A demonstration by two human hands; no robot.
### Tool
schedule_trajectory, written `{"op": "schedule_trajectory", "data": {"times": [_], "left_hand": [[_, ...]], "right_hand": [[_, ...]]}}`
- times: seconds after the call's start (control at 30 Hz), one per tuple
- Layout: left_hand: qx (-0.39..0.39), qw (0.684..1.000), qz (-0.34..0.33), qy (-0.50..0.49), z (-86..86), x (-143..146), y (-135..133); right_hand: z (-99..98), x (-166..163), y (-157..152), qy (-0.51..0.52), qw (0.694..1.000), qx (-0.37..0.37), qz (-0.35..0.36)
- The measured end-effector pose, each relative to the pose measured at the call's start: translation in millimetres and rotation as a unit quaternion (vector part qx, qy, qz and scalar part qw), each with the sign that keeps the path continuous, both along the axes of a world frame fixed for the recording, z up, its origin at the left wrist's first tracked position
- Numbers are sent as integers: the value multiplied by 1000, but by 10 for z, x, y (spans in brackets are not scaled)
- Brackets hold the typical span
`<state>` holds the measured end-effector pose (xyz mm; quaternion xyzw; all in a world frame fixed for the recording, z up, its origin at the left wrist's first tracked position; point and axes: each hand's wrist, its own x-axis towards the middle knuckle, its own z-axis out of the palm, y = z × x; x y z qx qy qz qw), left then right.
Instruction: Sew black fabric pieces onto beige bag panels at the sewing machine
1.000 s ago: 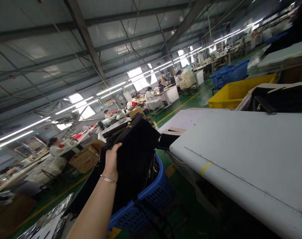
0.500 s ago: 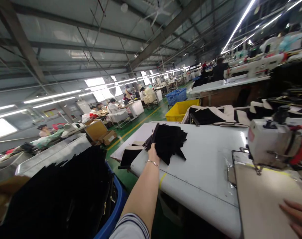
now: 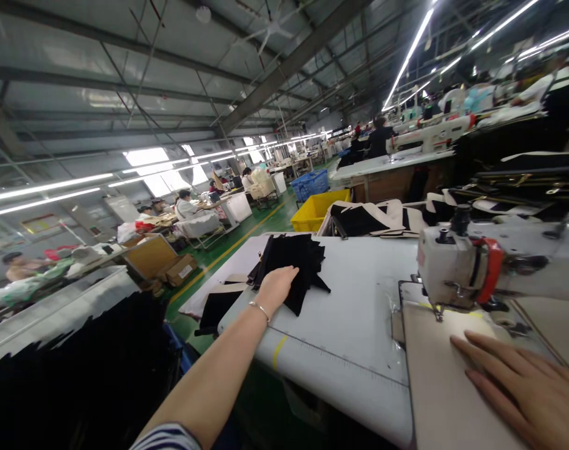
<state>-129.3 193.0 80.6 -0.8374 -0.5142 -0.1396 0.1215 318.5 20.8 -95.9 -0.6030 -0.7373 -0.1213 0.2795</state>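
My left hand (image 3: 276, 289) lies on top of a stack of black fabric pieces (image 3: 299, 259) with jagged edges, its fingers stretched out over the cloth. The stack sits at the far left of the white sewing table (image 3: 350, 300). A thin bracelet circles that wrist. Flat on a beige panel (image 3: 434, 375) rests my right hand (image 3: 523, 381), fingers spread. The panel lies under the head of a sewing machine (image 3: 446, 265), its far end near the presser foot. More black and beige pieces (image 3: 221, 306) hang at the table's left edge.
A bin heaped with black pieces (image 3: 92, 381) stands at my left. Beyond the table are a yellow crate (image 3: 315, 212), a blue crate (image 3: 309, 185) and a pile of beige and black pieces (image 3: 378, 217). Several people sit at work farther off.
My left hand has gone from gripping the black stack's left edge to lying on top of it. The view has turned right, bringing more of my right hand and the machine into sight.
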Motion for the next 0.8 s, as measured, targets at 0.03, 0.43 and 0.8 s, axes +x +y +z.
{"op": "schedule_trajectory", "data": {"times": [0.03,0.43,0.8], "left_hand": [[2,1000,0,-4,109,17,61],[-218,912,-347,14,11,1115,-1274],[-177,971,-135,-91,-580,1852,-200]], "right_hand": [[54,-21,-8,-21,1000,-15,10],[688,-314,-145,-63,994,-74,42],[796,-366,-181,-26,992,-121,41]]}}
